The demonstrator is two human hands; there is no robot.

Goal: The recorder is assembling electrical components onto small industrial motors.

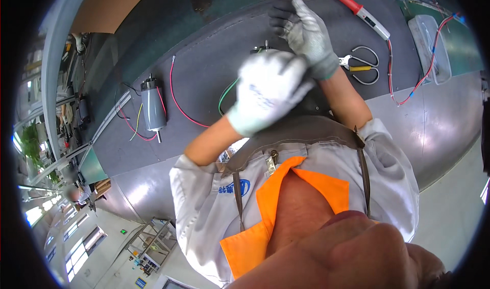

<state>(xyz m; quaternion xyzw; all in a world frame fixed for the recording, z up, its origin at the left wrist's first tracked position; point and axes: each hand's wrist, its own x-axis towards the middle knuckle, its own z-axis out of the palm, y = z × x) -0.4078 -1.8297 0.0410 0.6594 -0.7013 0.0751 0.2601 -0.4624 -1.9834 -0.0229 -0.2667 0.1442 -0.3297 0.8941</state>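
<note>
White work gloves cover both my hands. My left hand (268, 87) is above the mat, back upward, its fingers curled and slightly blurred; whatever they may hold is hidden. Past its knuckles shows the terminal end of what looks like a motor (263, 48), mostly covered by the hand. A green wire (224, 96) and a red wire (176, 92) run out from beneath this hand to the left. My right hand (309, 39) is raised farther off to the right, grey-coated fingers apart, nothing visible in them. Scissors (360, 64) lie beside the right wrist.
A grey cylindrical motor (153, 105) with several wires rests on the dark mat (204, 59) at left. A red-handled tool with a grey body (375, 23) lies at far right, its cord trailing near a clear plastic box (434, 49). The bench's metal edge (408, 115) curves closer to me.
</note>
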